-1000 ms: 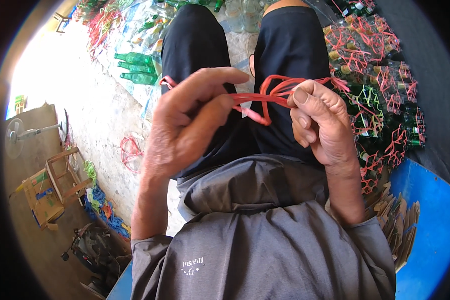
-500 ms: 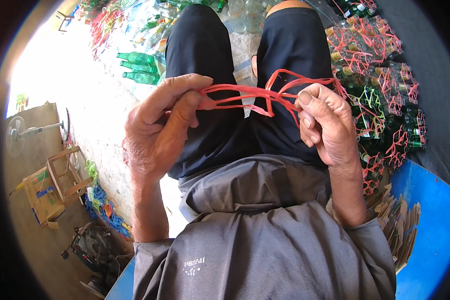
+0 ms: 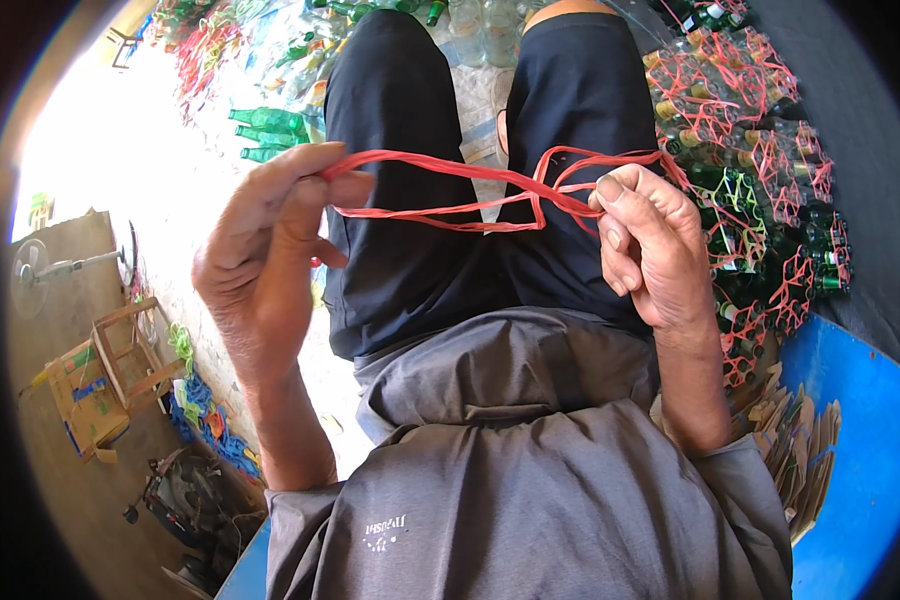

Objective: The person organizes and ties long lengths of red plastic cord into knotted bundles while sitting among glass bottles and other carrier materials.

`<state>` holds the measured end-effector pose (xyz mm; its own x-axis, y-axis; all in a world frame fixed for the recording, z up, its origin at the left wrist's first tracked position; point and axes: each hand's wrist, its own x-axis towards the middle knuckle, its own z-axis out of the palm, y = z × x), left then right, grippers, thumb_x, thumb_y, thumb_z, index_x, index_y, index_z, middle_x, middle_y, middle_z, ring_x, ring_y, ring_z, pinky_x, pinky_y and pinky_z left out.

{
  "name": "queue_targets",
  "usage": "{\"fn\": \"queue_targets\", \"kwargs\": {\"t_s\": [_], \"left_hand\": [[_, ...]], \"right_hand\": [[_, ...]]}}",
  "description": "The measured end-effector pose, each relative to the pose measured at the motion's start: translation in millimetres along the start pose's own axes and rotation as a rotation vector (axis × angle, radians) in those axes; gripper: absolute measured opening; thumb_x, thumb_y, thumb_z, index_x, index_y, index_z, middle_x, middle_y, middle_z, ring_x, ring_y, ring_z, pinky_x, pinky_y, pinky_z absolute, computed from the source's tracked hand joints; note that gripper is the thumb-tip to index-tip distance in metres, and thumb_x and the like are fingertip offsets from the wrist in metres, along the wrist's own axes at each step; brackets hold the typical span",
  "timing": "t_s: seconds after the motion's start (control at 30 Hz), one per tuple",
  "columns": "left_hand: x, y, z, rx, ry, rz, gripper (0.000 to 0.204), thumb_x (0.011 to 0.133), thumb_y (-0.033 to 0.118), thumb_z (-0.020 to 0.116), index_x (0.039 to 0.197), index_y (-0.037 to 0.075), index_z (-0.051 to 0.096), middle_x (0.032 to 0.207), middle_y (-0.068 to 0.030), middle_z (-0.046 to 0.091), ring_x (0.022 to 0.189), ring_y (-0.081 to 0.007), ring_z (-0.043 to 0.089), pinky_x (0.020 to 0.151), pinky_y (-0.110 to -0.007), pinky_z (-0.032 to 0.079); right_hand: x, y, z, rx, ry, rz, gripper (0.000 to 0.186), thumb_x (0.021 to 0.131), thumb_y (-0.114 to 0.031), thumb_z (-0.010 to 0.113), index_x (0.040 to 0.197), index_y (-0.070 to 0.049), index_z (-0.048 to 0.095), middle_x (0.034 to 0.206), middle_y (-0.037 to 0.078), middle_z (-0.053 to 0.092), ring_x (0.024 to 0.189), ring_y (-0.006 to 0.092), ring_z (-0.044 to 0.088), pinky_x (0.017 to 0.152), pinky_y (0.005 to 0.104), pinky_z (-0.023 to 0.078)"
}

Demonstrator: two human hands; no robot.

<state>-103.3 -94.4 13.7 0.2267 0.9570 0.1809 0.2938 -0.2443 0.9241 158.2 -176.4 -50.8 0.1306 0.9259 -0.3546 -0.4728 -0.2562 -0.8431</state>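
Over my lap a looped length of red plastic twine is stretched between my two hands. My left hand pinches its left end between thumb and forefinger, out past my left knee. On the other side my right hand grips the twine where several strands cross, thumb pressed against bent fingers. From that crossing, loose loops rise and trail right, toward the bottles beside my right leg. A lower strand hangs slack between the hands.
Bottles wrapped in red and green netting stand at right. Green bottles lie beyond my left hand. Flattened cardboard sits by a blue panel. At left are a white fan, a wooden frame and tangled blue cord.
My left hand has moved left and slightly up, drawing the red twine out longer and spreading its strands. The right hand has stayed nearly still.
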Motion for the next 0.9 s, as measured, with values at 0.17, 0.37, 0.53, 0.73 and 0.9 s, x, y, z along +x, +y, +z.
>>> {"fn": "queue_targets", "kwargs": {"t_s": [0.17, 0.37, 0.53, 0.73, 0.9], "left_hand": [[2, -9, -27, -0.243, 0.001, 0.141, 0.026, 0.103, 0.010, 0.052, 0.121, -0.002, 0.064, 0.091, -0.0107, 0.072, 0.056, -0.0053, 0.049, 0.049, -0.018, 0.037], [4, -16, -63, -0.495, -0.003, 0.119, 0.027, 0.105, 0.011, 0.045, 0.123, -0.005, 0.057, 0.102, -0.0093, 0.066, 0.051, -0.0024, 0.029, 0.046, -0.016, 0.026], [0, -19, -96, -0.789, 0.014, 0.109, 0.015, 0.104, 0.010, 0.046, 0.105, -0.002, 0.055, 0.100, -0.0084, 0.062, 0.053, -0.0048, 0.030, 0.050, -0.020, 0.029], [-6, -22, -140, -0.982, 0.251, 0.144, 0.010, 0.100, 0.005, 0.050, 0.101, -0.001, 0.057, 0.089, -0.0060, 0.062, 0.052, -0.0070, 0.031, 0.049, -0.022, 0.028], [-11, -38, -177, -1.113, 0.239, 0.154, 0.015, 0.099, 0.005, 0.049, 0.097, 0.000, 0.063, 0.083, -0.0045, 0.063, 0.048, -0.0075, 0.026, 0.046, -0.024, 0.023]], "right_hand": [[-1, -1, 0, 0.030, -0.009, -0.003, 0.017, 0.098, -0.018, 0.062, 0.089, -0.002, 0.062, 0.064, -0.002, 0.054, 0.040, 0.0020, 0.041, 0.036, 0.0185, 0.035], [-1, -4, -3, 0.001, -0.001, -0.016, 0.017, 0.097, -0.017, 0.062, 0.089, -0.002, 0.063, 0.064, -0.002, 0.054, 0.040, 0.0018, 0.041, 0.035, 0.0186, 0.035], [-1, -3, -4, -0.040, 0.017, -0.011, 0.019, 0.097, -0.018, 0.063, 0.087, -0.003, 0.063, 0.062, -0.002, 0.054, 0.040, 0.0017, 0.041, 0.035, 0.0186, 0.035], [0, -4, -6, -0.106, 0.044, -0.052, 0.019, 0.097, -0.021, 0.063, 0.088, -0.004, 0.061, 0.061, -0.004, 0.052, 0.037, 0.0010, 0.038, 0.034, 0.0177, 0.032], [0, -7, -8, -0.100, 0.053, -0.045, 0.022, 0.097, -0.022, 0.065, 0.087, -0.003, 0.063, 0.062, -0.003, 0.053, 0.040, 0.0017, 0.041, 0.035, 0.0187, 0.033]]}}
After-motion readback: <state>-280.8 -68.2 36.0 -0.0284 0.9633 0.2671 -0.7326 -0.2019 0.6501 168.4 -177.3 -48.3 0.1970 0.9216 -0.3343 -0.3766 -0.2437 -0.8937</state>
